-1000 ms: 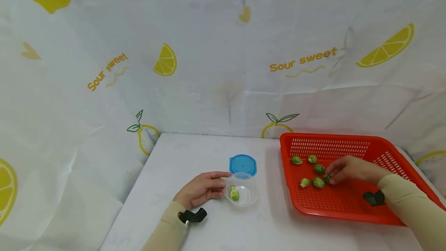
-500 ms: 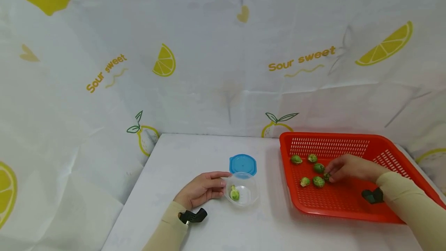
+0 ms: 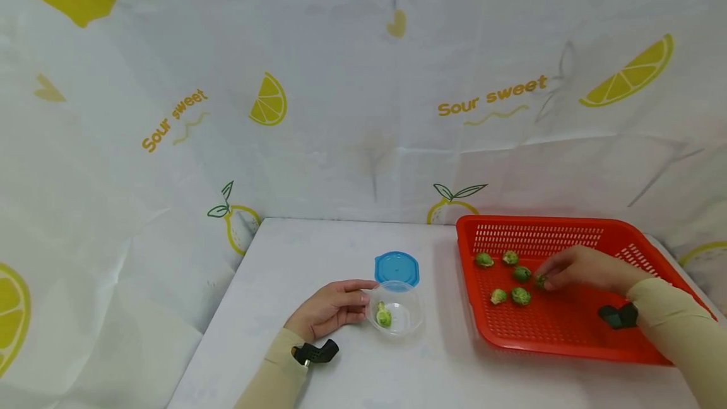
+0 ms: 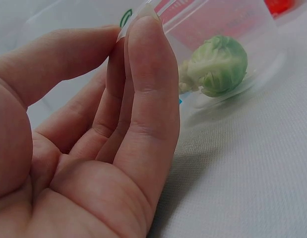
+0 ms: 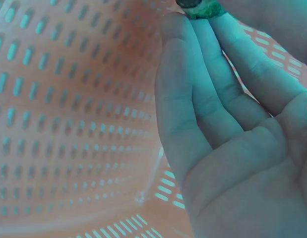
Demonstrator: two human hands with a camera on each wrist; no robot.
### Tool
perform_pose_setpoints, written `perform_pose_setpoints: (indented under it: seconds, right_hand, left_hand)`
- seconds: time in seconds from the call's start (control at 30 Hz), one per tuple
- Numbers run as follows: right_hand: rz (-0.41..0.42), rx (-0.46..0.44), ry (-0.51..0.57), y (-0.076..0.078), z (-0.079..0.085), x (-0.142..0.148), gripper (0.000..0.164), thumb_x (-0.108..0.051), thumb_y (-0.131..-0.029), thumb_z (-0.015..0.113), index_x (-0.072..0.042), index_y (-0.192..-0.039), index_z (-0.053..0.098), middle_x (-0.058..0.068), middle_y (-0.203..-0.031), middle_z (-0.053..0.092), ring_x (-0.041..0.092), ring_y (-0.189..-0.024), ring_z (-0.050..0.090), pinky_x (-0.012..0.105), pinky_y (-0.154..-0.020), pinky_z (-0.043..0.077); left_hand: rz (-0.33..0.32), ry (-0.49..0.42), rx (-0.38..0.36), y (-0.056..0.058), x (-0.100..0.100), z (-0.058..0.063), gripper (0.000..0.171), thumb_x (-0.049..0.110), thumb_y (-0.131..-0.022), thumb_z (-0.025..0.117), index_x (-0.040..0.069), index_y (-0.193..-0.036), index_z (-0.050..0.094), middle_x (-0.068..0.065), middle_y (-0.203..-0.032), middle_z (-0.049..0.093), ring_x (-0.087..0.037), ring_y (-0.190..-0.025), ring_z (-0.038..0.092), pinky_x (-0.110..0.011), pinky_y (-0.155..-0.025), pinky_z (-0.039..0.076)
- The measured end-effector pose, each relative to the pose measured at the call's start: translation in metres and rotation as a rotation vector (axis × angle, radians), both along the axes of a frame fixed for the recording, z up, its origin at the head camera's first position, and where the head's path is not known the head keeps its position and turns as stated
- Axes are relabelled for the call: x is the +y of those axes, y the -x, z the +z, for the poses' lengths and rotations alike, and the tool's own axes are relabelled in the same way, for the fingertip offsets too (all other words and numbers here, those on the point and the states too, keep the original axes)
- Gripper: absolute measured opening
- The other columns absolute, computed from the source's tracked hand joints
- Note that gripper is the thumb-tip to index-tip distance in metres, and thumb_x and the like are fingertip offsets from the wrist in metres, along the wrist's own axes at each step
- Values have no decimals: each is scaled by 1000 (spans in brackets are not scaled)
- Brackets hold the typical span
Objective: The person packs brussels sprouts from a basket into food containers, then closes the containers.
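My left hand point(image 3: 329, 309) pinches the rim of a small clear plastic container point(image 3: 407, 322) between thumb and fingers; the left wrist view shows the grip close up. Inside the container lies one Brussels sprout point(image 4: 223, 67), pale stem toward my fingers. Over at the right, my right hand point(image 3: 585, 270) holds another Brussels sprout point(image 3: 540, 281) by its fingertips, within the red basket. Only the lower edge of that held sprout point(image 5: 209, 9) shows in the right wrist view. Several more Brussels sprouts point(image 3: 519, 296) rest on the basket floor left of my right fingers.
The red perforated basket point(image 3: 545, 351) takes up the right side of the white table point(image 3: 318, 251). Behind the container lies a blue lid point(image 3: 396, 266), partly overlapped by it in the head view. A lemon-print cloth point(image 3: 352, 144) hangs as backdrop.
My right hand has shifted a little to the right and back with the sprout, away from the other sprouts. The left hand and container stay put.
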State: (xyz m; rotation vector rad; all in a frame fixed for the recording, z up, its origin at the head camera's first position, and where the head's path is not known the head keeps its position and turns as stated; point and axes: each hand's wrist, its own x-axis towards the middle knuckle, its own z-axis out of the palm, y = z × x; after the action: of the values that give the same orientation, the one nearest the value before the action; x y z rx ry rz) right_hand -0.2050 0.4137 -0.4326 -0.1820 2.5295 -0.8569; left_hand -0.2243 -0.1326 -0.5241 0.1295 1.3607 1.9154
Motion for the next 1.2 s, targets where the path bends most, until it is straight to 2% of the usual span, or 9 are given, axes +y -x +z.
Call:
perform_pose_setpoints:
  seconds: [0.17,0.3,0.4,0.57,0.7,0.97,1.13,1.2]
  right_hand:
    - [-23,4,36,-5,14,0,35,-22,-103,74,-1,-131,74,10,-122,77,22,-107,70,31,-86,64]
    - [-23,6,55,-7,23,-5,38,-21,-104,73,1,-135,72,11,-125,77,22,-110,71,33,-89,65]
    - [-18,23,44,-9,29,-10,38,-23,-104,73,-1,-135,72,8,-124,78,21,-110,71,34,-90,64]
    - [-23,36,47,-15,38,-20,40,-26,-104,73,-4,-137,72,8,-126,77,21,-112,70,45,-95,64]
    - [-24,49,61,-21,43,-29,40,-28,-104,74,-6,-137,73,9,-129,76,23,-115,70,47,-96,63]
    - [-24,97,77,-24,50,-52,40,-30,-103,76,-11,-138,74,6,-131,76,19,-116,68,35,-92,60]
    - [-59,86,153,-34,58,-76,40,-35,-100,78,-16,-135,76,3,-130,76,14,-113,69,33,-94,60]
    - [-59,83,205,-39,62,-87,40,-33,-100,79,-14,-135,75,4,-127,77,14,-111,71,31,-93,61]
  left_hand:
    - [5,5,-4,0,0,-2,52,8,-101,75,3,-151,62,-3,-108,74,-8,-85,73,-22,-85,64]
    - [8,6,-6,0,-1,-2,53,8,-100,76,3,-151,62,-3,-108,74,-8,-85,73,-22,-84,64]
    - [13,14,1,0,-1,-2,53,9,-100,77,4,-150,63,-3,-108,74,-9,-85,72,-23,-84,64]
    - [14,18,5,0,0,-2,52,10,-100,77,5,-150,64,-4,-113,73,-9,-86,72,-23,-85,65]
    - [8,14,0,0,0,0,52,10,-100,77,5,-150,63,-5,-115,73,-9,-87,72,-23,-86,65]
    - [8,24,5,0,-3,-2,53,11,-100,77,5,-150,63,-2,-107,73,-9,-87,72,-23,-86,64]
    - [2,16,6,1,-2,-2,52,9,-101,75,4,-151,61,-2,-107,73,-9,-86,72,-22,-86,64]
    - [-3,9,6,1,0,-2,53,9,-101,75,4,-152,61,-2,-107,72,-9,-86,72,-22,-86,64]
